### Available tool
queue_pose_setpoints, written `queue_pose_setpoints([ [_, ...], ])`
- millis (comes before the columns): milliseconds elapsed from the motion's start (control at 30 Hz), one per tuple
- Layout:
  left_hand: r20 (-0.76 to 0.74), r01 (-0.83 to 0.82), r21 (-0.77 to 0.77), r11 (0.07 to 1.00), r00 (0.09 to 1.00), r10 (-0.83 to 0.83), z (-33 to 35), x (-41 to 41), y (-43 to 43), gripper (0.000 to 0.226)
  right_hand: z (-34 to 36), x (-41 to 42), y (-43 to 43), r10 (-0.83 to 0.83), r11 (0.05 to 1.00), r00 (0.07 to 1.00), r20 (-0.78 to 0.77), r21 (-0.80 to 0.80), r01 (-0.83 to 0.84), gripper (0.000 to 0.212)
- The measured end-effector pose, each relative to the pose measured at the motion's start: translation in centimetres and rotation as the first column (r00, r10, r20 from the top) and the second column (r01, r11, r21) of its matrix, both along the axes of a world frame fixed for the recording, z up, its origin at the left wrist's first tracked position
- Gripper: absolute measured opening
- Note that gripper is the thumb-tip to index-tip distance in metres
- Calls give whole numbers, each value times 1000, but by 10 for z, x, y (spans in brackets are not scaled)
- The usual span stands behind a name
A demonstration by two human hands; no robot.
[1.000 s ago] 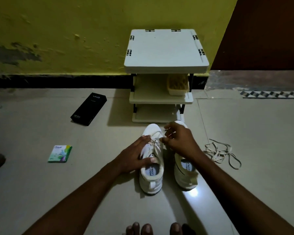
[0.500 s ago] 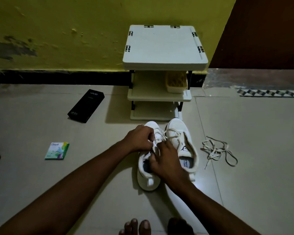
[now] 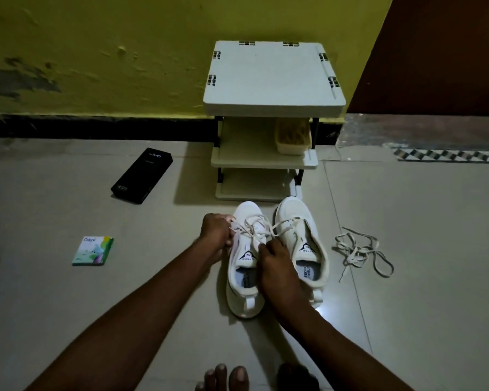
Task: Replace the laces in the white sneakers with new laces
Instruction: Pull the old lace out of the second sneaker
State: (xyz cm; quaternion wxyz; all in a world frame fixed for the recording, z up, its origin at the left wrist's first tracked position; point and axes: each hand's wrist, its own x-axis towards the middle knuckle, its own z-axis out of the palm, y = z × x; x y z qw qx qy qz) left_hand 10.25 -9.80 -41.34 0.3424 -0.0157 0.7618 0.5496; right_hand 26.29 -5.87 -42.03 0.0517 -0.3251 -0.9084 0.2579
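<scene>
Tiled floor [image 3: 68,306], dim light, yellow wall [image 3: 96,52] running behind.

White sneakers are standing side by side mid-floor, toes pointing at the wall edge: left sneaker [image 3: 246,301] and right sneaker [image 3: 302,235], just beside each other.

Left hand [image 3: 216,231] is pinching a strand of the threaded lace [image 3: 259,224] at the outer eyelet row of the left sneaker, fingers curled tight. Right hand [image 3: 277,263] is sitting over the same sneaker's tongue, fingers curled down on the lace near the upper eyelets. Slack loops are draping across onto the right sneaker.

Risks (judgement):
- Loops are lying on the right sneaker. Pulling could be catching them there, dragging that sneaker sideways or knotting the lace.
- Both hands are working one lace from opposite sides. An uneven pull would be leaving one end short, or sliding the unweighted sneaker along the smooth tile.
- I cannot tell whether the threaded lace is old or new. A loose lace [image 3: 359,252] is lying tangled toward the floor's right edge, well apart from the sneakers, so mixing the two up is possible.

Surroundings:
- A white three-tier shoe rack [image 3: 271,77] is standing against the wall just beyond the toes, limiting forward room.
- A yellowish tub [image 3: 292,136] is sitting on its middle shelf.
- A black phone box [image 3: 141,174] and a green Odonil packet [image 3: 93,251] are lying toward the left, well apart and not obstructing.
- Bare toes [image 3: 226,376] are showing at the near edge.
</scene>
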Motion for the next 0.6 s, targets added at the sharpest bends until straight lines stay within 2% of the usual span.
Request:
queue_pose_setpoints([
  [33,53,18,54,998,998,-21,1,-2,0,24,0,0,-1,0,1000,1000,12,4,0,48],
  [67,21,90,81,993,996,-92,4,-4,1,24,1,0,-1,-4,1000,1000,15,7,4,49],
  [100,-90,220,72,973,973,-213,7,-6,0,22,2,-1,-1,-8,1000,1000,16,2,8,50],
  [133,-243,376,2,927,899,-364,11,-8,-2,19,2,-1,-1,-12,1000,1000,24,-4,12,51],
  [167,-388,503,-119,856,770,-507,15,-11,-6,14,2,-2,-1,-10,1000,1000,28,-2,10,52],
  [200,-467,565,-250,786,641,-609,14,-13,-6,8,2,-2,-1,-8,1000,999,32,0,8,53],
  [233,-493,580,-335,742,563,-663,13,-13,-6,5,2,-2,-1,-5,1000,999,35,7,5,53],
  [267,-513,553,-391,736,533,-673,10,-13,-7,8,3,-2,-2,-6,1000,999,32,10,6,52],
  [333,-543,461,-430,776,554,-630,4,-8,-7,20,4,-2,-2,-9,1000,1000,30,13,8,53],
  [367,-555,387,-408,827,614,-561,-2,-7,-5,24,5,-2,-2,-7,1000,999,34,14,7,54],
  [400,-542,274,-345,898,723,-428,-2,-7,-2,23,7,-1,-3,-5,1000,999,38,12,4,54],
  [433,-469,130,-212,969,856,-218,-2,-12,0,19,8,-1,-3,3,1000,999,42,11,-4,55],
  [467,-319,-41,-31,999,947,29,2,-18,3,19,9,-1,-3,11,1000,999,52,7,-11,55],
  [500,-157,-175,99,979,969,190,6,-24,4,23,8,-1,-3,15,1000,998,69,3,-16,55],
  [533,-77,-207,177,962,972,223,9,-28,3,27,8,0,-3,16,1000,996,87,-2,-16,54],
  [567,-117,-126,184,975,982,149,12,-30,0,30,8,0,-2,15,1000,995,98,-8,-14,53],
  [600,-273,54,128,990,962,-17,13,-30,-5,31,8,0,-3,13,1000,995,102,-16,-11,53],
])
